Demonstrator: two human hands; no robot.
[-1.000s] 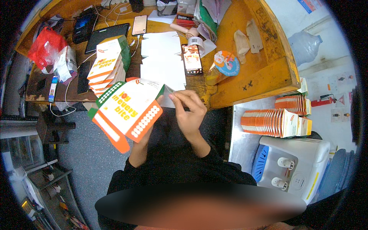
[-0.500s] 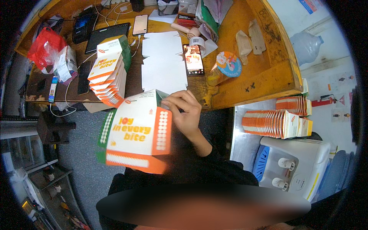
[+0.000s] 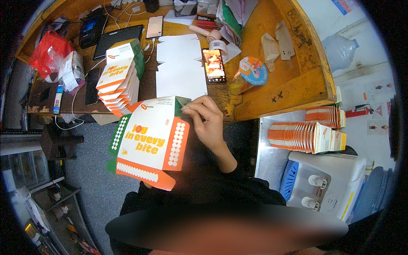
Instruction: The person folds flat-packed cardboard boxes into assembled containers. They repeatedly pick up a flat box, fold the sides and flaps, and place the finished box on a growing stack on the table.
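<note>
A partly folded paper food box (image 3: 146, 131), white with an orange side, a green side and yellow lettering, is held tilted in front of my body. Its orange flap with a row of white dots points toward me. My right hand (image 3: 206, 121) pinches the green folded corner at the box's far right between thumb and fingers. Only a sliver of skin of my left hand (image 3: 147, 185) shows below the box's near edge; its fingers are hidden behind the box. Just beyond, a leaning stack of similar folded boxes (image 3: 117, 78) stands on the wooden desk (image 3: 221, 102).
Flat white card blanks (image 3: 180, 80) lie mid-desk beside a lit phone (image 3: 213, 66) and a second phone (image 3: 154, 26). A tablet (image 3: 118, 41) and red bag (image 3: 51, 49) are at left. Rows of finished boxes (image 3: 293, 136) sit right, beside a water dispenser (image 3: 325, 182).
The box has tilted slightly, its near orange flap shifting a little left. My right hand keeps its pinch at the green corner and has moved slightly toward the desk.
</note>
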